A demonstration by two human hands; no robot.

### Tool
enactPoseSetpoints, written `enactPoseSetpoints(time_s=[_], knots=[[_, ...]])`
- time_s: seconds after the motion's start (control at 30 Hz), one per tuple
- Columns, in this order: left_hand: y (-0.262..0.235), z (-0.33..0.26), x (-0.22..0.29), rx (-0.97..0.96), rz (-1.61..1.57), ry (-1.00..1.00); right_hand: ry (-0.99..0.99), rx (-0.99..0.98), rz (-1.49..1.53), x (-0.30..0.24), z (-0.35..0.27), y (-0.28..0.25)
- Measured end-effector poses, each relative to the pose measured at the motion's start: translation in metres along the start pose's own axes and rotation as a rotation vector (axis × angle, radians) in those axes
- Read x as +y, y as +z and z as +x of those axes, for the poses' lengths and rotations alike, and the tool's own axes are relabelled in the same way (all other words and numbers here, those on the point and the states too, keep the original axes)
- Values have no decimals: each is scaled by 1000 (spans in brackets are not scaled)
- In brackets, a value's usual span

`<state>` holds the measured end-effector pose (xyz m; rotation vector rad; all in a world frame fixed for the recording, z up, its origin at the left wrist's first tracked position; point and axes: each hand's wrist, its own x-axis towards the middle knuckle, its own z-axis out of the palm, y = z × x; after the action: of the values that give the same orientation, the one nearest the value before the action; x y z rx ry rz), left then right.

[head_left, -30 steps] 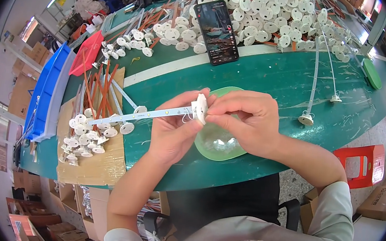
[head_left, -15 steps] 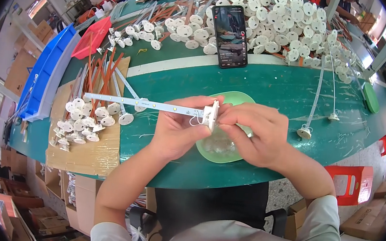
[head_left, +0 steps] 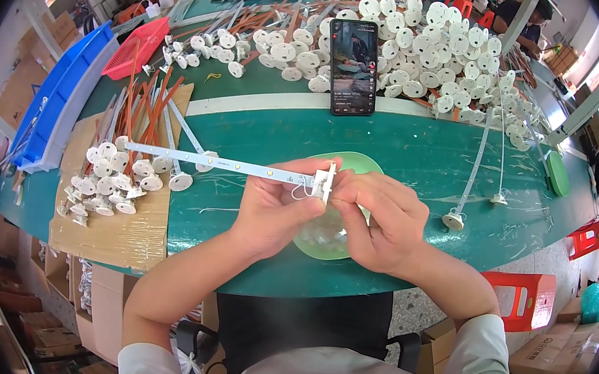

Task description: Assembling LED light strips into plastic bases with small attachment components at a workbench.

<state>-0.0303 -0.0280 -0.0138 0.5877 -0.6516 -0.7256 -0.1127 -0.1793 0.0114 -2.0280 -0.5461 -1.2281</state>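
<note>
In my left hand is an LED light strip, held at its white round base. The strip points left, nearly level, and thin white wires loop beside the base. My right hand is closed, its thumb and fingertips pressed together against the outer face of the base. Whatever sits between those fingertips is hidden. Below both hands stands a light green bowl, partly covered by them; its contents are hard to make out.
Several similar strips with white bases lie on cardboard at left. A big pile of white bases fills the far side, behind a propped phone. Blue bin and red basket stand left. Two strips lie right.
The whole view has shifted slightly, with the table things now further left. Both hands keep nearly the same grip; my right fingertips stay at the base's face.
</note>
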Motion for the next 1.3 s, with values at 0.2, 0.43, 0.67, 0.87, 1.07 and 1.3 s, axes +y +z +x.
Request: enactPoseSetpoints(time_s=[0.2, 0.43, 0.67, 0.87, 1.07, 1.3], knots=[[-7, 1, -1, -3, 93, -51, 28, -31, -41, -1, 3, -3], [-16, 0, 17, -60, 252, -5, 56, -199, 179, 5, 11, -11], [18, 11, 82, 138, 593, -15, 155, -169, 210, -6, 20, -25], [-60, -17, 244, 531, 1249, -153, 246, 38, -53, -23, 23, -87], [-103, -33, 323, 730, 2064, -508, 643, -24, -762, 23, 8, -163], [-113, -24, 306, 782, 2614, -576, 1029, -315, -948, 49, -21, -176]])
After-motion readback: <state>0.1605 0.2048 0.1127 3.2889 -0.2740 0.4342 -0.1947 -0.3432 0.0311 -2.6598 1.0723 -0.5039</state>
